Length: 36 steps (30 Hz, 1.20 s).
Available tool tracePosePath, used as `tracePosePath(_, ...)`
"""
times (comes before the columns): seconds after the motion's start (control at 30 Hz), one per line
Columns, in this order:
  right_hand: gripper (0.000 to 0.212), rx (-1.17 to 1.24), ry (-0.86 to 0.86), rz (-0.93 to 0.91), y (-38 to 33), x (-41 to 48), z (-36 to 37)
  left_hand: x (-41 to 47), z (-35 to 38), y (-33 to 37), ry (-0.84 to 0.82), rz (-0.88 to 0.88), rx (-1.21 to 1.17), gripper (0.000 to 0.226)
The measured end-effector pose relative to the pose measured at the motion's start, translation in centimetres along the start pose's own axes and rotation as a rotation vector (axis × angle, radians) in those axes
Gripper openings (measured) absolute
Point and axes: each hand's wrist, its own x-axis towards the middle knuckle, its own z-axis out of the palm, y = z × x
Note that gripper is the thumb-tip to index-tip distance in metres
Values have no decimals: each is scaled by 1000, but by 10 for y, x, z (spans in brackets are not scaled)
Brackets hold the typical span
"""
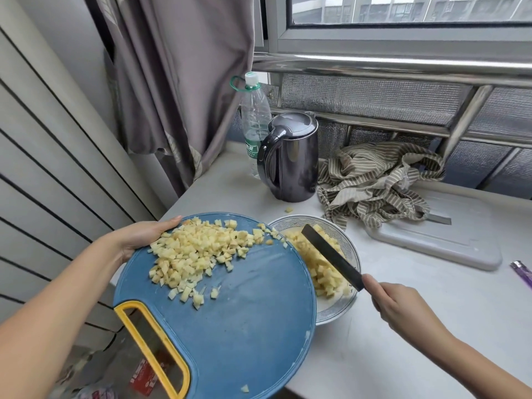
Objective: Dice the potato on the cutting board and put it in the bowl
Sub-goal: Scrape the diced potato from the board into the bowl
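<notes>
The left hand (141,236) grips the far left rim of the round blue cutting board (244,326), fingers curled over the edge, and holds the board tilted with its right edge over the bowl (349,249). The right hand (403,306) is closed around the handle of a dark knife (331,256); the blade lies above the bowl, angled from the bowl's far rim toward the hand. The two hands are well apart, one on each side of the bowl.

Most of the diced potato (198,251) sits in a loose heap on the far left part of the board, near the left hand. A second portion of dice (322,272) is already in the bowl, under and beside the blade. One stray cube (288,209) lies on the white tabletop (403,355) just behind the bowl.

Behind the bowl stand a dark kettle (290,159) and a clear water bottle (254,122). A striped cloth (380,180) lies to the right of the kettle, partly on what appears to be a white plastic lid or tray (449,240).
</notes>
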Motion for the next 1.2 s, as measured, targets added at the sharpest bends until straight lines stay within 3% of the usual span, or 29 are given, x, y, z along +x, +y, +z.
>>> tracePosePath(0.13,55,26,-45,-122,-13,-8,-11,-5,3,4,29,8,-3,44)
tracePosePath(0.33,51,41,-433,-307,-40,-28,-11,-6,31,9,-39,-14,-2,51)
tracePosePath(0.43,55,12,-515,-385,-45,-32,-6,-8,45,14,-63,-11,-2,48)
tracePosePath(0.63,56,-5,-466,-460,-47,-40,-1,-10,61,20,-84,-12,33,50)
tracePosePath(1.2,56,18,-221,-145,-18,-36,6,-18,64,1,-82,-5,58,53)
